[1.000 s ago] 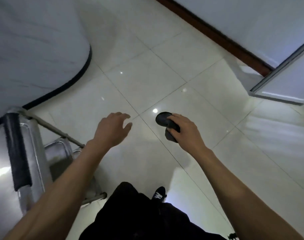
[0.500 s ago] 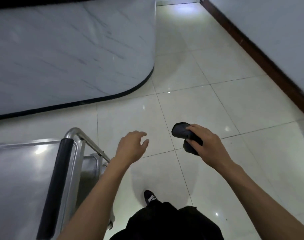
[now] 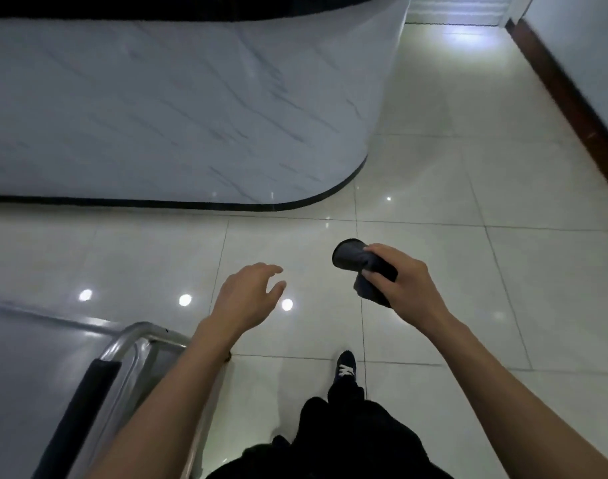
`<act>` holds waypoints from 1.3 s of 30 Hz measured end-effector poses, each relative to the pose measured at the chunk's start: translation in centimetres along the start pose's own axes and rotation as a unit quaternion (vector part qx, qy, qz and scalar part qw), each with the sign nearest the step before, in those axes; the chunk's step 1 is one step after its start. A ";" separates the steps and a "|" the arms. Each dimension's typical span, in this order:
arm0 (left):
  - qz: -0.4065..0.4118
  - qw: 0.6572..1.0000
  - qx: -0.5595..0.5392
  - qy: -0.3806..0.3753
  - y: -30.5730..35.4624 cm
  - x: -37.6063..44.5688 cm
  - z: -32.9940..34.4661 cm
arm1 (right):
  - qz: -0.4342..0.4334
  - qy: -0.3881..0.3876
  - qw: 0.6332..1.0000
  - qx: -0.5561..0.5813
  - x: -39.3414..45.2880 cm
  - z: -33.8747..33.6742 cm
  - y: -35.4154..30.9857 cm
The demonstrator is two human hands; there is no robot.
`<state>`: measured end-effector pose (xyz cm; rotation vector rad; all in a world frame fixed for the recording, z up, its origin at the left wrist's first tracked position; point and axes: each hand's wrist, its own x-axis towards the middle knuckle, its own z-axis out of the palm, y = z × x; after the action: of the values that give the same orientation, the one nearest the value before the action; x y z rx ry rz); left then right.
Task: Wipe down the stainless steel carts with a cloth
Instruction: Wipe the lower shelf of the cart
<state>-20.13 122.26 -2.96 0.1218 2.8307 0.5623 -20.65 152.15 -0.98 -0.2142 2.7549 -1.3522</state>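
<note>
Cart [image 3: 36, 368] now lower-left; cloth [image 3: 361, 267] bunched.

A dark grey cloth [image 3: 359, 267] at centre right; silver steel cart [image 3: 26, 361] with black handle grip [image 3: 77, 416] lower left; grey-veined white marble counter [image 3: 178, 108] above glossy cream floor tiles [image 3: 468, 278].

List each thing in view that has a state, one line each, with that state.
left hand: open, fingers loosely curled, holding nothing, over the floor
right hand: grips the cloth
cloth: dark, bunched, held off the cart
cart: at lower left, top untouched by either hand
cart handle: black grip, not held
</note>
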 end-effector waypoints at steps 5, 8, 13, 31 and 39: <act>-0.074 0.997 -0.023 0.006 -0.8 4.2 -1.6 | -0.071 -0.110 0.991 -0.035 11.0 0.8 -0.4; -0.132 0.989 -0.054 0.032 -2.7 5.2 -2.1 | -0.132 -0.159 0.977 -0.048 16.9 3.6 -2.4; -0.241 0.965 -0.088 0.055 -8.3 6.4 -2.8 | -0.209 -0.248 0.944 -0.062 25.0 10.8 -5.9; -0.466 0.847 -0.226 0.121 -24.4 11.8 -7.9 | -0.311 -0.495 0.809 -0.060 45.3 31.5 -18.7; -0.562 0.772 -0.262 0.141 -28.6 17.0 -10.8 | -0.366 -0.578 0.727 -0.061 54.9 41.0 -23.7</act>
<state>-40.29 94.14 -8.27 -1.7182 2.2156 1.0144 -67.70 97.32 -7.19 -1.6224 1.6185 -0.6043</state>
